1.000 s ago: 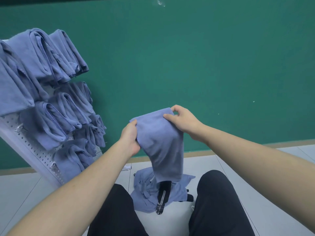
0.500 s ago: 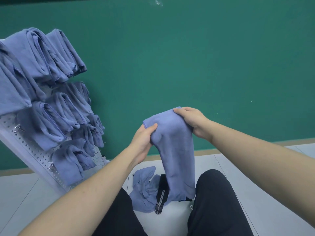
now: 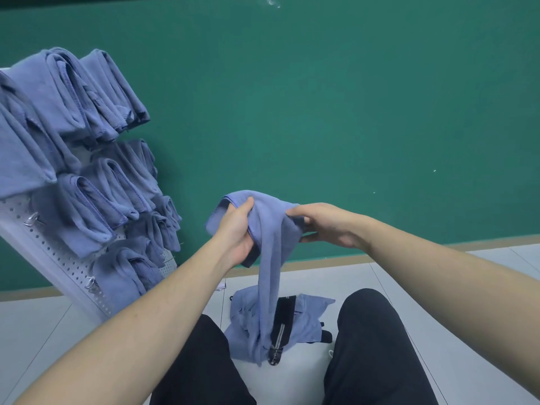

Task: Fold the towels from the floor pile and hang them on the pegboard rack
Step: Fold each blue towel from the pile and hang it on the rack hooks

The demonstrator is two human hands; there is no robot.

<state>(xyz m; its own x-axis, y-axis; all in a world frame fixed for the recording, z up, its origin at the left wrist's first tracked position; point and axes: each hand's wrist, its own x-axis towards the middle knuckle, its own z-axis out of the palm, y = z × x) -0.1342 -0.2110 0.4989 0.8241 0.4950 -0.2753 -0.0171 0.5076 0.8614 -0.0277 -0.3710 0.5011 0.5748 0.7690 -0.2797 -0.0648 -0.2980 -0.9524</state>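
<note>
A blue towel (image 3: 270, 258) hangs in front of me, bunched at the top and drooping in a narrow strip towards the floor. My left hand (image 3: 236, 232) grips its top left part, thumb over the hem. My right hand (image 3: 324, 225) pinches the top right part, fingers pointing left. Below, between my knees, lies the floor pile (image 3: 304, 325) of blue towels. The white pegboard rack (image 3: 43, 249) leans at the left, with several folded blue towels (image 3: 87, 185) hung on its hooks.
A black strap with a zip (image 3: 282, 325) lies across the floor pile. My black-trousered legs (image 3: 377, 346) flank the pile. A green wall stands behind, over a pale tiled floor (image 3: 38, 323). Bare metal hooks (image 3: 33, 222) stick out of the pegboard.
The towel has gone from a flat folded panel to a bunched, narrow strip. My left hand has turned palm up and taken a new grip; both hands sit lower and farther apart.
</note>
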